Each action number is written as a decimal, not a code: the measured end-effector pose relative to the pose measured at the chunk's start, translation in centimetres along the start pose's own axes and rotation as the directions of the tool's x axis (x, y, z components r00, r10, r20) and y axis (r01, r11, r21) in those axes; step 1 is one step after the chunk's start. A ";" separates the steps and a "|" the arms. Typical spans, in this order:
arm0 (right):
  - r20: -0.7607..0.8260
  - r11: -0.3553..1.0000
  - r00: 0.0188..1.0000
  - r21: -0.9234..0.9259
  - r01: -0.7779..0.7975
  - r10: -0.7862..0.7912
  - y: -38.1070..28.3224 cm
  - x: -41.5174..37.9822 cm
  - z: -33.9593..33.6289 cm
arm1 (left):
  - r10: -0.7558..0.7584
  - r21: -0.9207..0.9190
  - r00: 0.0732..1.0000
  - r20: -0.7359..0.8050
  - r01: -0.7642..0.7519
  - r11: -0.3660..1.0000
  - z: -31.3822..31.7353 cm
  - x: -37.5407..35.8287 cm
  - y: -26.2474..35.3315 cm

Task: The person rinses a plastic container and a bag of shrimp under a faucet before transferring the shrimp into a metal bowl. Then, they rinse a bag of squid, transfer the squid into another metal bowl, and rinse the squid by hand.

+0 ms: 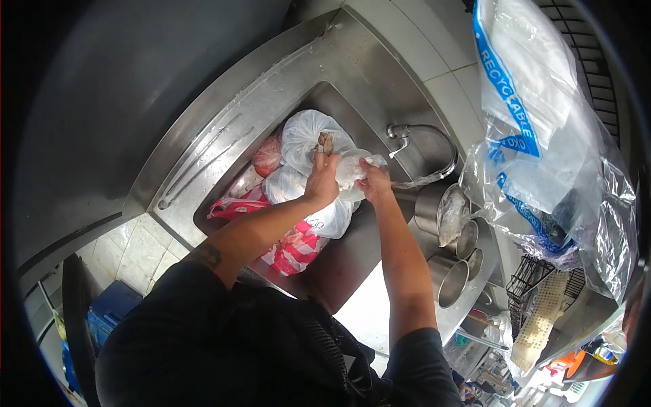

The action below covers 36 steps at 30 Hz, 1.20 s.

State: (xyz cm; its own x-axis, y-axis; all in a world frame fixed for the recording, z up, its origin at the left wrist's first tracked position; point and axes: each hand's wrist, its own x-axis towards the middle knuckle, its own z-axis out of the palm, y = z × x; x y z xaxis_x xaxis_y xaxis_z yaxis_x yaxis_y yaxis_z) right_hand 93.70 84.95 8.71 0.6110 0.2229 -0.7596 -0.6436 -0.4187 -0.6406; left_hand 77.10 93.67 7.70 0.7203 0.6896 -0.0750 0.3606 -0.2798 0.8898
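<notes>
A brushed stainless-steel sink unit (237,122) spans the middle of the frame. At its centre the left hand (323,183) is curled closed, seemingly on a small brown lump (326,141); the right hand (375,183) pinches one clear, crumpled plastic bag (350,168). A light, steady pinch over the basin would likely suit it (thin plastic tears easily). Around them: at least two white plastic bags (312,129), one red-and-white plastic bag (302,251); right of centre, one curved chrome tap (401,130), at least three round steel pots (450,288).
</notes>
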 end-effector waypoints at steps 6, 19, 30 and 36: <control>0.150 0.993 0.984 0.081 0.084 -0.095 -0.2 -0.8 0.4 | 0.235 0.139 0.971 0.046 -0.239 0.961 -0.7 0.4 0.4; 0.331 0.480 0.655 -0.475 0.737 -0.679 3.6 0.1 1.6 | 0.236 0.241 0.960 0.150 -0.267 0.933 -0.3 2.5 -1.4; 0.183 0.208 0.738 -0.891 0.403 -0.649 1.9 -1.9 1.2 | 0.299 0.289 0.930 0.214 -0.353 0.890 -0.9 3.2 -2.0; 0.178 0.127 0.742 -0.934 0.335 -0.647 3.0 -0.3 -0.3 | 0.227 0.350 0.947 0.226 -0.297 0.888 -0.4 2.9 -1.4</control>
State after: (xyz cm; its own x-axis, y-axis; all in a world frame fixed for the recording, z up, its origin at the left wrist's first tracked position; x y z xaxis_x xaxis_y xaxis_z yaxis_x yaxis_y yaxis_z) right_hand 91.73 83.37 7.10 0.7872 0.5930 -0.1690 0.5533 -0.8003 -0.2308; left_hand 78.43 96.32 6.42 0.8982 0.4385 0.0293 0.3141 -0.6872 0.6551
